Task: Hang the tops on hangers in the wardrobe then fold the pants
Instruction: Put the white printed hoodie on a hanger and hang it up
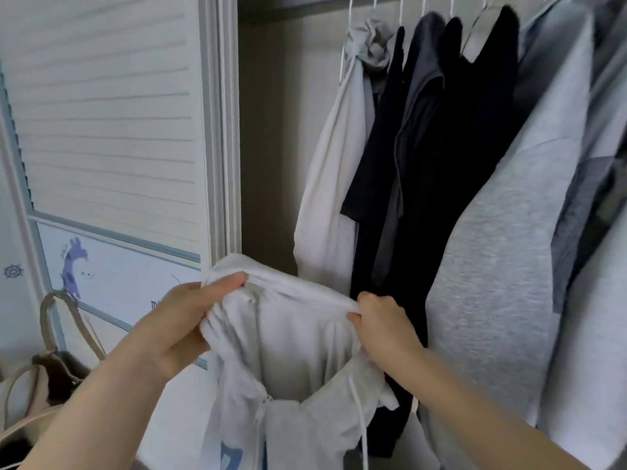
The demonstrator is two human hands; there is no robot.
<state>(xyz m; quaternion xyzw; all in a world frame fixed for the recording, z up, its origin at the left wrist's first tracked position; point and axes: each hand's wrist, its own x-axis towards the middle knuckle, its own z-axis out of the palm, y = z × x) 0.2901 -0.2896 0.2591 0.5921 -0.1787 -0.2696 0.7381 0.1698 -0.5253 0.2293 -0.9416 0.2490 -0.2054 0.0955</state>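
Note:
I hold a white garment with drawstrings up in front of the open wardrobe. My left hand grips its bunched top edge on the left, thumb over the cloth. My right hand pinches the same edge on the right. The cloth hangs down between my forearms, with a blue print low on it. Inside the wardrobe, several tops hang on white hangers: a white one, black ones and a grey sweatshirt.
A white louvred sliding door with a blue giraffe picture stands on the left. Beige bag handles and a dark bag sit at the lower left. The wardrobe frame is just left of the garment.

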